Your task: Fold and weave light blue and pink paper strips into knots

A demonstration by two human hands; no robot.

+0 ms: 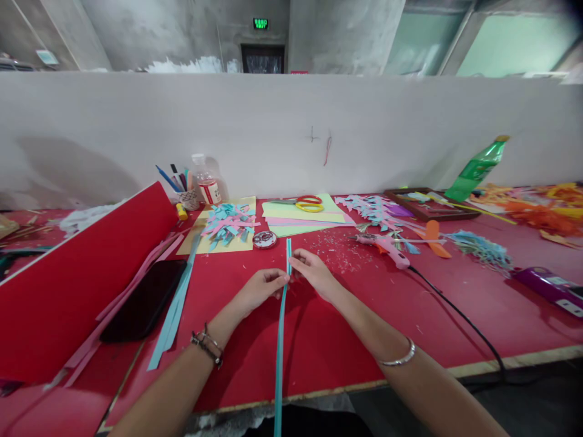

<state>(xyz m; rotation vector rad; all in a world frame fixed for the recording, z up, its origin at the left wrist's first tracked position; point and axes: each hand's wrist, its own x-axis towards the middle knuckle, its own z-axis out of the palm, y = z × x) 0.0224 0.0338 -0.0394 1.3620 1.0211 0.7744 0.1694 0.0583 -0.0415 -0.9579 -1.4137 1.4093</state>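
Note:
A long, narrow blue paper strip (280, 346) runs from between my hands down over the table's front edge. My left hand (263, 288) pinches it between thumb and fingers. Just above and to the right, my right hand (312, 272) closes its fingertips on the strip's upper part, which looks folded lengthwise or doubled. Beyond my hands lies a round tin or disc (265, 239). Left of that, a heap of short pink and blue paper pieces (230, 223) rests on a yellow sheet (246, 244).
Yellow-handled scissors (310, 204) lie on stacked coloured paper (291, 229). At right are a pink glue gun (387, 249) with its cord, a green bottle (478, 170) and a purple device (549, 288). A phone (143, 300), blue strips (175, 312) and a red board (91, 285) are at left.

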